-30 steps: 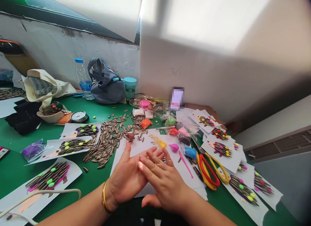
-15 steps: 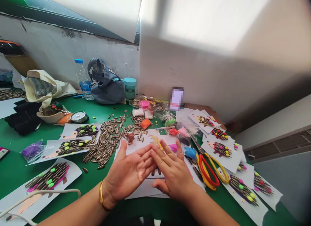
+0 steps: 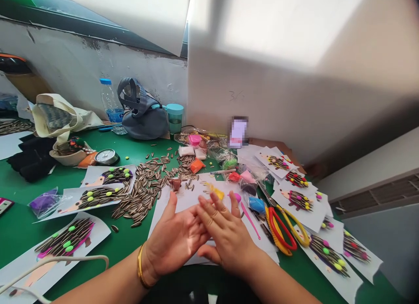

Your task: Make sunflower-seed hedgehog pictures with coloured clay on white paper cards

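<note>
Laying spread right hand (image 3: 227, 238) over spread left hand (image 3: 176, 236), concealing anything between. Just beyond, on white paper (image 3: 161, 216): yellow modelling clay (image 3: 218, 192), presumably light, soft, tacky; best pinched gently at edge.

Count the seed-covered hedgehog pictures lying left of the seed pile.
3: the upper picture and the middle picture, both beside the seed pile, and the lower picture, nearest the camera, crossed by a white cable. Others may be hidden.
</note>
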The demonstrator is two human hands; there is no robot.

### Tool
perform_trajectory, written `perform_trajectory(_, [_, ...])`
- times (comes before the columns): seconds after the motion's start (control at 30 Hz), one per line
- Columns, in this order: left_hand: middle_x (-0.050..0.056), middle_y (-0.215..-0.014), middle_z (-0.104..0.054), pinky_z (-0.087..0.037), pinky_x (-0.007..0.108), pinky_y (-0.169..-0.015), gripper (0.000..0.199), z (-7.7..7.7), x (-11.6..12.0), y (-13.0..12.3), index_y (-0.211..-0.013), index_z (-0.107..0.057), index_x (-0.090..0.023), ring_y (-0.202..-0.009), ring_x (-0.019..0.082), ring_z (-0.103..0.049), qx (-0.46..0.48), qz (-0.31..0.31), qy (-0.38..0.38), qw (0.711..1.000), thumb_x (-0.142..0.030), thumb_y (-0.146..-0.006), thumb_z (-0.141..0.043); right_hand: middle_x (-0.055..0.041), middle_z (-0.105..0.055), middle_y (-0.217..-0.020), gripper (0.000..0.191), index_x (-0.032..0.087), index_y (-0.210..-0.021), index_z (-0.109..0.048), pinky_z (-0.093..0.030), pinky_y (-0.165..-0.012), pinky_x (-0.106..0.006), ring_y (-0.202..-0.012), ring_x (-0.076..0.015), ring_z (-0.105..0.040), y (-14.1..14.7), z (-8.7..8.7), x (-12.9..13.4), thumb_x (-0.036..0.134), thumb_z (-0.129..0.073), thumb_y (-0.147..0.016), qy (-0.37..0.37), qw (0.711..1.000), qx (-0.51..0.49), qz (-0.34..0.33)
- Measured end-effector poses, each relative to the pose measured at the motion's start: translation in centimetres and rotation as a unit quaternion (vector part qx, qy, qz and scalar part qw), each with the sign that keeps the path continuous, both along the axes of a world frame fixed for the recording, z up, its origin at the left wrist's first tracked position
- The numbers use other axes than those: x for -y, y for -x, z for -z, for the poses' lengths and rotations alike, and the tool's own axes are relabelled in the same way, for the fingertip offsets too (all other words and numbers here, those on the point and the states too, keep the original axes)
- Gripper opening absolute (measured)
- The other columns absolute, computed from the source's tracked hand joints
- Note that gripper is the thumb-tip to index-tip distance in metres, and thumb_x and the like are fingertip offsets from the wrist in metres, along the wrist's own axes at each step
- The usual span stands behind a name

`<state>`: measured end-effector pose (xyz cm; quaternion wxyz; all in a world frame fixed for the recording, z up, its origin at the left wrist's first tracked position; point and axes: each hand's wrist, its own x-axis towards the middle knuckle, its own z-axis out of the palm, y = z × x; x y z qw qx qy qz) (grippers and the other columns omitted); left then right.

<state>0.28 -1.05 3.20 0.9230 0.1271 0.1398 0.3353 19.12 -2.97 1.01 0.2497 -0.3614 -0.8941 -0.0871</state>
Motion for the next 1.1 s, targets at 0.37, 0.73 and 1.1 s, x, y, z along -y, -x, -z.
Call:
perform_trajectory(0.37, [0.02, -0.143, -0.049, -0.03, 0.037, -0.114, 0.088, 0.42, -0.04, 0.14, -0.147, -0.037, -0.006, -0.135, 0.027, -0.044, 0.042, -0.012, 0.012, 0.999, -0.073, -0.09, -0.027, -0.0088, -0.058, -0.138, 0.073, 0.017, -0.153, -0.025, 0.006, -0.118, -0.06, -0.144, -0.0295, -0.03, -0.08, -0.43, 0.0, 0.062, -0.034, -0.097, 0.007, 0.999, -0.038, -0.001])
perform_trajectory(0.73, [0.022, -0.148, -0.044, -0.035, 0.035, -0.111, 0.087, 0.75, -0.32, 0.61, -0.15, -0.03, -0.004, -0.134, 0.026, -0.047, 0.067, -0.037, 0.051, 0.996, -0.069, -0.092, -0.029, -0.0084, -0.065, -0.13, 0.077, 0.015, -0.151, -0.028, 0.011, -0.12, -0.056, -0.145, -0.0274, -0.027, 0.2, -0.19, 0.11, 0.067, -0.027, -0.095, 0.031, 0.999, -0.035, -0.025])
perform_trajectory(1.1, [0.021, -0.151, -0.04, -0.036, 0.034, -0.111, 0.087, 0.94, -0.46, 0.59, -0.151, -0.027, -0.006, -0.137, 0.026, -0.043, 0.066, -0.059, 0.058, 0.994, -0.07, -0.092, -0.028, -0.0065, -0.057, -0.14, 0.074, 0.016, -0.146, -0.04, 0.014, -0.118, -0.057, -0.147, -0.0274, -0.024, 0.26, -0.21, 0.12, 0.068, -0.029, -0.095, 0.018, 0.998, -0.004, -0.056])
